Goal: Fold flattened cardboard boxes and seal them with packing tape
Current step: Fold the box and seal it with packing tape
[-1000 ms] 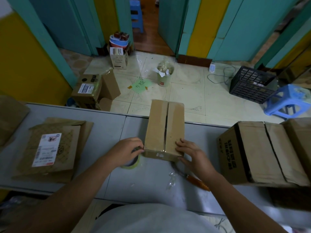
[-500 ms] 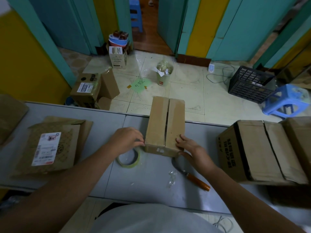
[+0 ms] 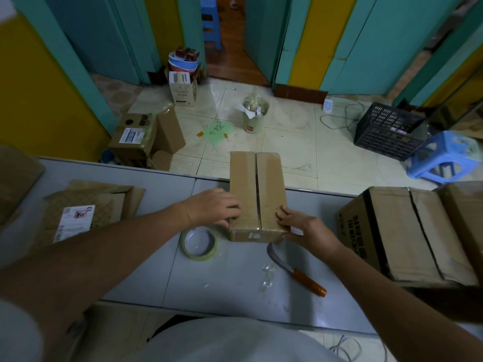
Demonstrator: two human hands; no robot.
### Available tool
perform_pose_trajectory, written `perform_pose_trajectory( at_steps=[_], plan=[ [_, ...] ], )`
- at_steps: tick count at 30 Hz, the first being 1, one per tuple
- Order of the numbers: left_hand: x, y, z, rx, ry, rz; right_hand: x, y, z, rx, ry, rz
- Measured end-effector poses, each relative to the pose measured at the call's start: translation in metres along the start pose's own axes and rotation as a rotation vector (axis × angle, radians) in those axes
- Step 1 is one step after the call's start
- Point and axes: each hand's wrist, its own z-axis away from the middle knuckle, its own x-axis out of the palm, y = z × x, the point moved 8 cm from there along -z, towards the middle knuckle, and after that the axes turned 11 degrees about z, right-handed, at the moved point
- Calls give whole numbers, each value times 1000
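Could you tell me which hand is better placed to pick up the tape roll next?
Left, probably: the left hand is right beside the tape roll, while the right hand holds the box's opposite corner.

Teal-and-yellow walls (image 3: 366,48), tiled floor (image 3: 300,145).
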Motion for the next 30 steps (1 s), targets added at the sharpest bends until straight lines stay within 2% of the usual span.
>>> perform_pose_trajectory(
  at_steps=[2, 5, 8, 11, 13, 15, 18, 23, 27, 30],
  plan=[
    [1, -7, 0, -70, -46, 47, 1, -3, 2, 1, 22, 33],
    [2, -19, 9, -289, -59, 211, 2, -7, 7, 63, 46, -6],
    [-2, -16, 32, -520, 86, 469, 4, -11, 12, 187, 36, -91],
    [3, -2, 70, -705, 291, 565, 5, -19, 17, 249, 46, -114],
    [22, 9, 94, -807, 253, 578, 7, -24, 21, 258, 62, -110],
    [43, 19, 108, -828, 156, 516, 8, -28, 23, 263, 71, -91],
    [68, 24, 116, -765, 74, 340, 8, -32, 22, 257, 104, -81],
    [88, 27, 121, -625, 99, 139, 11, -31, 22, 288, 122, -85],
    [85, 28, 123, -684, 156, 216, 8, -33, 21, 295, 119, -88],
    [70, 20, 121, -818, 339, 449, 3, -24, 18, 433, 196, -215]
  ],
)
